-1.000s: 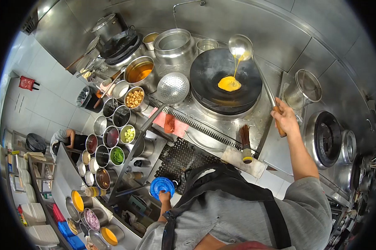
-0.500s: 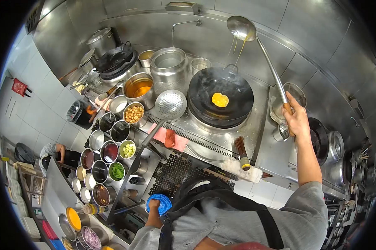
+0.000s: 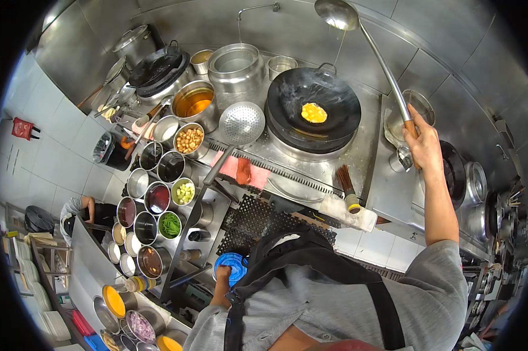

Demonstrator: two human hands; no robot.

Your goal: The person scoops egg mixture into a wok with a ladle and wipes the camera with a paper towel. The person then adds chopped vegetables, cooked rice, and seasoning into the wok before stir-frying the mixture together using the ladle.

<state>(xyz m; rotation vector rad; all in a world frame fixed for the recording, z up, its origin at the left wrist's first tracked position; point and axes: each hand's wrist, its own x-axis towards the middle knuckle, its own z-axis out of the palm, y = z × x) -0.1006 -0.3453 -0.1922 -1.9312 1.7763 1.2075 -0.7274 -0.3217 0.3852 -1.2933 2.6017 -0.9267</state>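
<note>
My right hand [image 3: 422,142] is closed around the wooden grip of a long metal ladle [image 3: 387,67]. The ladle's bowl is raised behind and above a black wok [image 3: 287,111], and a thin yellow strand hangs from it. In the wok lies a small patch of yellow egg [image 3: 314,113], with faint steam over the pan. Low beside my body, my left hand [image 3: 223,272] has its fingers curled at the edge of a blue plastic bowl-like container [image 3: 236,266]. My arm and apron partly hide that grip.
A perforated strainer [image 3: 241,124] rests left of the wok, near a pot of amber liquid [image 3: 193,104]. Several ingredient containers stand at left, one with green vegetables [image 3: 169,224]. A bristle brush [image 3: 348,190] lies at the stove's front edge. Another person [image 3: 82,213] bends at far left.
The ladle's bowl sits higher in view, and fewer yellow strands hang from it. The egg patch has spread slightly and looks bubblier. The whole view has shifted a little.
</note>
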